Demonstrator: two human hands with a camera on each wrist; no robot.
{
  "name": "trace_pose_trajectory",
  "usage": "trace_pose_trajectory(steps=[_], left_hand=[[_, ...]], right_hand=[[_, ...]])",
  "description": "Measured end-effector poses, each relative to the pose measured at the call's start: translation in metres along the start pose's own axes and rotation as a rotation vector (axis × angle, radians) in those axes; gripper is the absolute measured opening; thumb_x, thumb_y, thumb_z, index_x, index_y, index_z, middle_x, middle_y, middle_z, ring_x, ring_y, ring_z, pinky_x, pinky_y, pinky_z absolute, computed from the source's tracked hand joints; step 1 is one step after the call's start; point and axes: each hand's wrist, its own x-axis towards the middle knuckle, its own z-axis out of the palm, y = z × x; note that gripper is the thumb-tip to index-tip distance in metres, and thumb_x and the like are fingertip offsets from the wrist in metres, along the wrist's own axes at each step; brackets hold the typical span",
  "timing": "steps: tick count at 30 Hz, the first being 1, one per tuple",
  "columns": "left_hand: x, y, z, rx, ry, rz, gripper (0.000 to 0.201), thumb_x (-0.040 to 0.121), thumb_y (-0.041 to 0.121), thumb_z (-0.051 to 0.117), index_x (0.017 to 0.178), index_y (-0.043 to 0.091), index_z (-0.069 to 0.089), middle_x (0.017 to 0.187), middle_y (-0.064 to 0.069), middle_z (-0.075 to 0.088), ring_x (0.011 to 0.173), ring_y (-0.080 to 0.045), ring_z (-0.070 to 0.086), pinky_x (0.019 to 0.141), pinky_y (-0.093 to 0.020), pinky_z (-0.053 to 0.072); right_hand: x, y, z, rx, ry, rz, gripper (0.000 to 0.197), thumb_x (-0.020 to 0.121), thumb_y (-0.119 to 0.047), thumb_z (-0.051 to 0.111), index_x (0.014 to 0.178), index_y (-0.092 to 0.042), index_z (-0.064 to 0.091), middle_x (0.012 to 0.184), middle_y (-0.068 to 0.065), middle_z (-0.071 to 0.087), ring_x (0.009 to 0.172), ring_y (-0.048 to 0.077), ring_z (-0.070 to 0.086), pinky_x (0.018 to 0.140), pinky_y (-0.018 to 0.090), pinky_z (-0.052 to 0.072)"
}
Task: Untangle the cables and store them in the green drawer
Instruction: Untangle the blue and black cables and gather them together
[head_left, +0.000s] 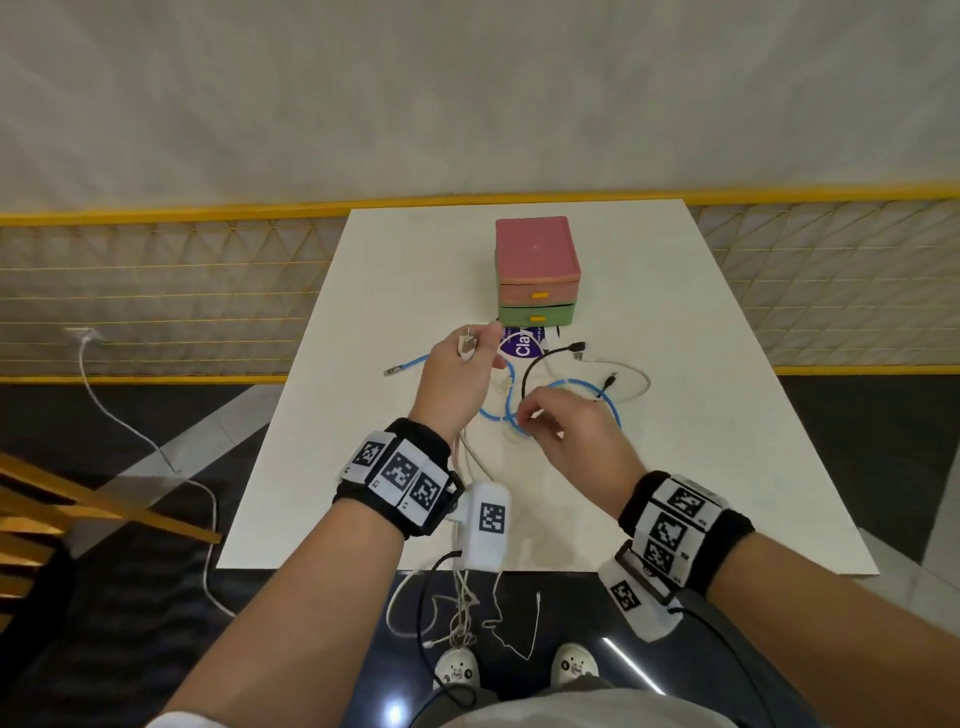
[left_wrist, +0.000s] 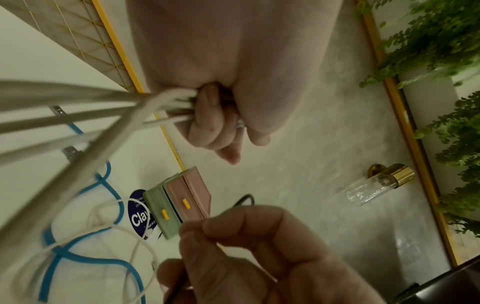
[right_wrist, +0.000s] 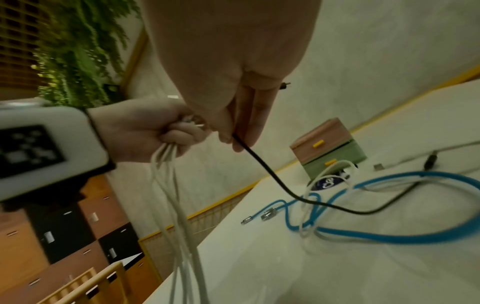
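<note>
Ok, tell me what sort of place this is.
Probably an indoor lounge or shared workspace, not a home kitchen or workshop. A small white table stands by a yellow-framed mesh railing; a wall of hanging greenery and a brass wall lamp suggest a decorated public interior.

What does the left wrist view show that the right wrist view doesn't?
Only the left wrist view: a glass wall lamp and the word Clay on the blue sticker.
Only the right wrist view: the black cable running from the right hand into the tangle.
Both: the left hand gripping white cables, the blue cable, and the drawers.
</note>
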Motion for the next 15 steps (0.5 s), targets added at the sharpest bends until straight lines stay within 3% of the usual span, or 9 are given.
trace_pose_trajectory(steps=[3,6,10,12,15], left_hand=[[-0.002,0.006,0.008,-0.012,-0.148,-0.02,0.031,0.097,0.042,0.054,0.111,0.017,0.067,0.087,0.001,0.074,0.04,0.004,0.045,0.051,-0.022,0.034],[-0.006,0.012,0.011,-0.003,-0.252,0.05,0.024,0.092,0.031,0.067,0.109,0.014,0.07,0.076,-0.001,0.07,0.052,0.003,0.056,0.053,-0.011,0.041],[-0.001,0.018,0.007,-0.078,-0.092,0.155,0.034,0.088,0.021,0.072,0.12,0.016,0.064,0.075,0.007,0.059,0.049,0.002,0.052,0.054,-0.008,0.042],[0.004,0.022,0.003,-0.129,-0.003,0.194,0.028,0.091,0.021,0.068,0.118,0.014,0.066,0.072,0.01,0.057,0.047,0.0,0.048,0.05,-0.011,0.041],[0.01,0.029,-0.005,-0.142,0.071,0.234,0.021,0.095,0.029,0.061,0.104,0.012,0.069,0.05,0.017,0.052,0.046,-0.002,0.042,0.047,-0.014,0.035]], right_hand=[[-0.001,-0.004,-0.004,-0.05,-0.026,-0.089,0.01,0.088,-0.008,0.059,0.089,-0.017,0.063,0.082,-0.014,0.06,0.069,0.006,0.053,0.069,0.028,0.049],[0.0,-0.003,-0.007,-0.063,-0.056,-0.114,0.012,0.088,-0.008,0.057,0.089,-0.019,0.061,0.083,-0.015,0.06,0.071,0.007,0.055,0.07,0.032,0.05],[-0.001,0.001,-0.009,0.002,-0.092,-0.094,0.018,0.09,-0.01,0.057,0.088,-0.024,0.046,0.086,-0.008,0.068,0.076,0.015,0.065,0.071,0.04,0.053],[-0.003,0.001,-0.008,0.018,-0.114,-0.067,0.017,0.092,-0.018,0.055,0.093,-0.024,0.04,0.086,-0.002,0.068,0.075,0.02,0.066,0.071,0.042,0.054],[-0.005,0.004,-0.005,0.036,-0.148,-0.031,0.016,0.095,-0.017,0.051,0.109,-0.02,0.046,0.088,-0.007,0.066,0.076,0.011,0.066,0.075,0.03,0.053]])
